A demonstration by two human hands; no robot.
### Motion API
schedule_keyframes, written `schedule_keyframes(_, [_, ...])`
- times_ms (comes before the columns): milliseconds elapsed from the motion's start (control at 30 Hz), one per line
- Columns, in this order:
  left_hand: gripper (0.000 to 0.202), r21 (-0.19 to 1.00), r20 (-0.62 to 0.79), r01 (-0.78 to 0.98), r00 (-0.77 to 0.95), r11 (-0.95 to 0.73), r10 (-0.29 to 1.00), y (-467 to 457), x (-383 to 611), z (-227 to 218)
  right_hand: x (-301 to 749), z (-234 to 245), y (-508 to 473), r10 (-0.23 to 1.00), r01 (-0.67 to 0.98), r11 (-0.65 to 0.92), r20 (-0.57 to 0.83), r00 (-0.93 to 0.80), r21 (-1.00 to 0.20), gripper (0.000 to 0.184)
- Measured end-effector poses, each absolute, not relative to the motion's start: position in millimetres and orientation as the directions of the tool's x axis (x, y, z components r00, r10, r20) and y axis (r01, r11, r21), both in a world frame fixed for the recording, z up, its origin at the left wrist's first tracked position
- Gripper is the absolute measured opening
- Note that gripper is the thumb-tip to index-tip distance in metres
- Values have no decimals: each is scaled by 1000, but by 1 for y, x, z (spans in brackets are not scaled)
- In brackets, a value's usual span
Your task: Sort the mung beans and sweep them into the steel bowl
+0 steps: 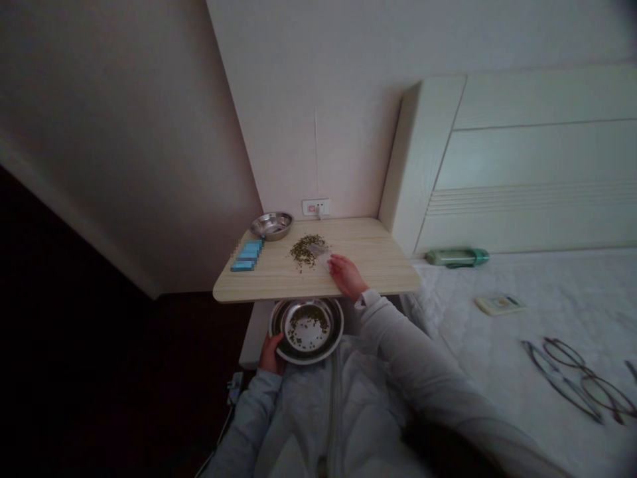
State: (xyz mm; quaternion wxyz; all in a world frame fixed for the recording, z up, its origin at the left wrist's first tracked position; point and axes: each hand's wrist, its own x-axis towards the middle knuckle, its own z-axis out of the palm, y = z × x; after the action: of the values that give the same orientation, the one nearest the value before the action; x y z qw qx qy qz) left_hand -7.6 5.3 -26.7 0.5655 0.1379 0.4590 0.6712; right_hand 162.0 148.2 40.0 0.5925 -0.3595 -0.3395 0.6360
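This is a bedroom: a panelled headboard (522,159) stands behind a quilted bed (462,338), where glasses (588,376) lie, with a table (383,255) beside it.

No legible text: too blurred on the pale flat object (499,304) on the bed (450,328), right; pixelated over on the blue item (247,255) on the worktop (368,242), left.
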Motion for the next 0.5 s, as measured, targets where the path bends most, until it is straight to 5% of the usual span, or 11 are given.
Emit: schedule_keyframes(500, [7,785,-297,-620,-354,16,887,7,-8,-28,161,39,145,998,-586,-68,-48,-50,-808,17])
